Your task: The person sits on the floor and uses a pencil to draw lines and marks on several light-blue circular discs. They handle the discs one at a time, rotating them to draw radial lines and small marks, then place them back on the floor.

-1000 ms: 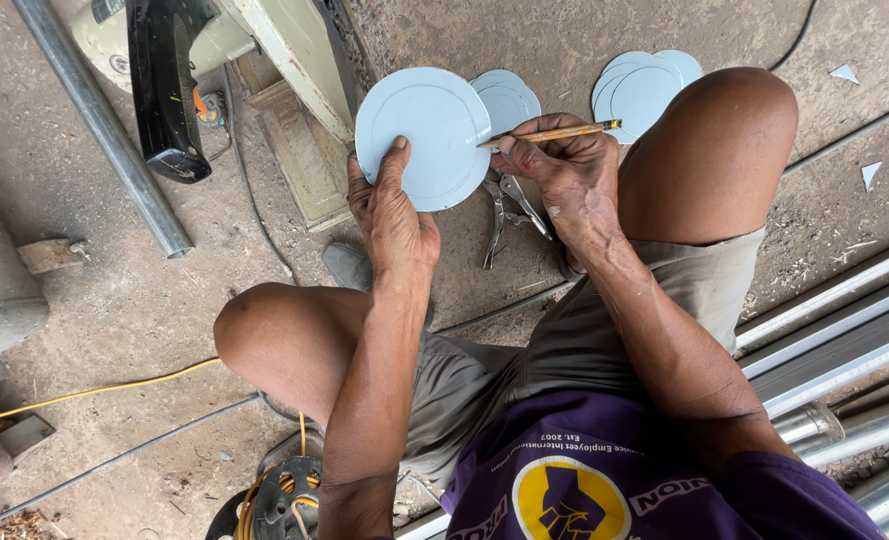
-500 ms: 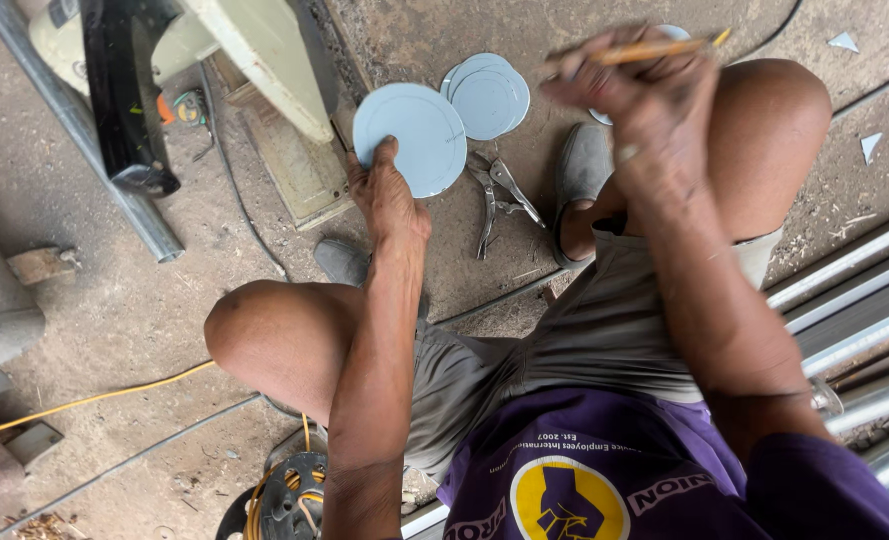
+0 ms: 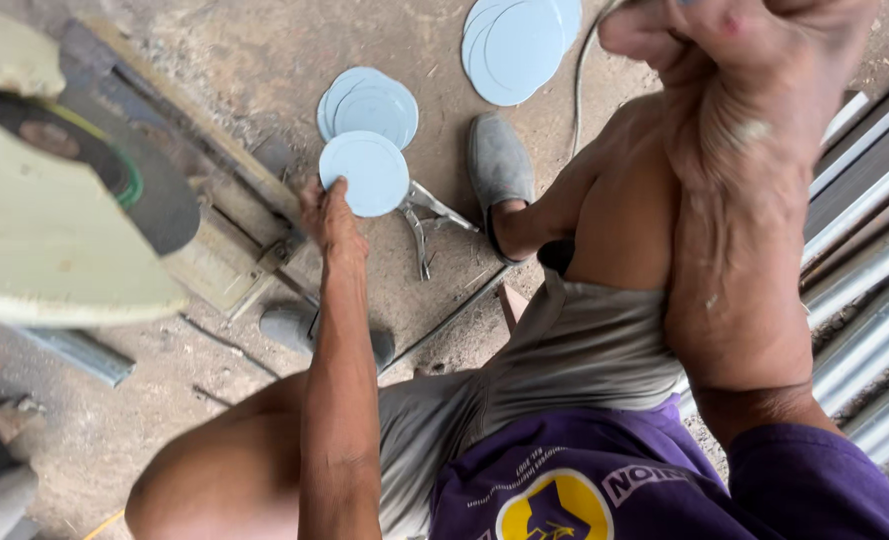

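Note:
My left hand [image 3: 326,212] reaches down to the concrete floor and grips the near edge of a pale blue round disc [image 3: 366,172]. The disc lies flat beside the base of a cut-off saw [image 3: 84,190]. Just beyond it is a small stack of the same discs [image 3: 372,100]. My right hand [image 3: 754,70] is raised close to the camera at the top right. Its fingers are curled and partly cut off by the frame edge, and no pencil shows in it. I am squatting, with my knees on both sides of the view.
A second stack of blue discs [image 3: 519,35] lies farther back. Metal snips [image 3: 422,215] rest right of the held disc. Grey shoes [image 3: 499,165] are on my feet. Metal tubes [image 3: 864,270] run along the right, and a thin cable [image 3: 579,85] crosses the floor.
My right hand has lifted off the disc and come up near the camera, and the pencil it held is out of sight. The view has swung left. My left hand stays on the disc.

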